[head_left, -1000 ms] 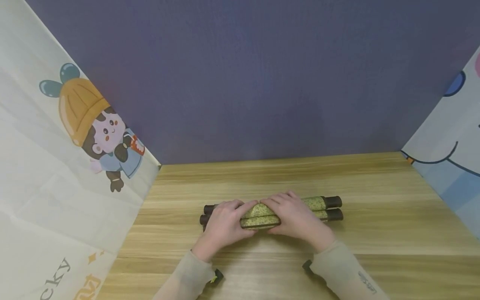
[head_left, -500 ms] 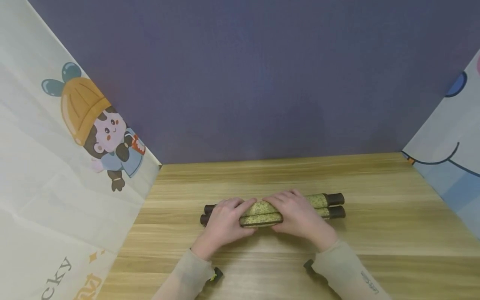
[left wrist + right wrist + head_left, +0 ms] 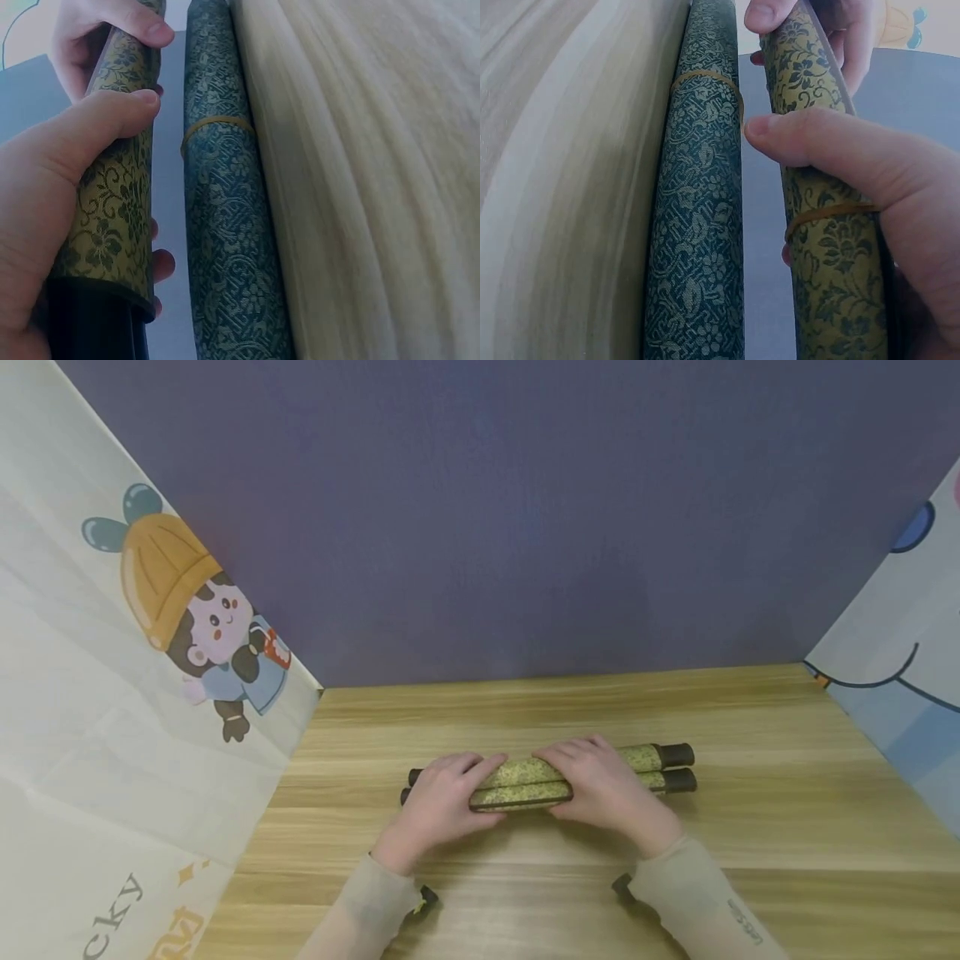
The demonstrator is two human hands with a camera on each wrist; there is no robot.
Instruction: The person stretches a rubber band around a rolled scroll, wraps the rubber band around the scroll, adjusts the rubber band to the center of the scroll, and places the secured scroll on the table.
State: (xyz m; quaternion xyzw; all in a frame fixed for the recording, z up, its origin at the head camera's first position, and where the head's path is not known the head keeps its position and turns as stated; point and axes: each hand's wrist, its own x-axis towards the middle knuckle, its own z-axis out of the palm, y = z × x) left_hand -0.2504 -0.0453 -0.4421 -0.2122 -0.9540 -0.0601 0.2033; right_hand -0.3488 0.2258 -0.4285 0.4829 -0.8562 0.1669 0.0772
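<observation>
Two rolled scrolls with brocade covers and dark ends lie side by side across the table in the head view. My left hand (image 3: 442,806) and right hand (image 3: 600,785) both grip the yellow scroll (image 3: 120,195), thumbs over its face and fingers wrapped behind it. Dark vines and flowers pattern that scroll; a rubber band (image 3: 829,212) circles it by my right thumb. A teal scroll (image 3: 697,187) runs parallel below it, close along the wood, with a gap between them in both wrist views. Another rubber band (image 3: 217,122) goes round the teal scroll.
Under everything is a wood-grain table (image 3: 525,877). A dark blue-grey panel (image 3: 525,527) stands at its back edge. White printed sheets flank it, with a cartoon figure (image 3: 213,602) on the left one. Small black parts show beside both sleeve cuffs.
My hands have spread slightly apart, the left one leftward, the right one rightward and a little back. The scrolls' right ends have shifted right and slightly toward the back panel.
</observation>
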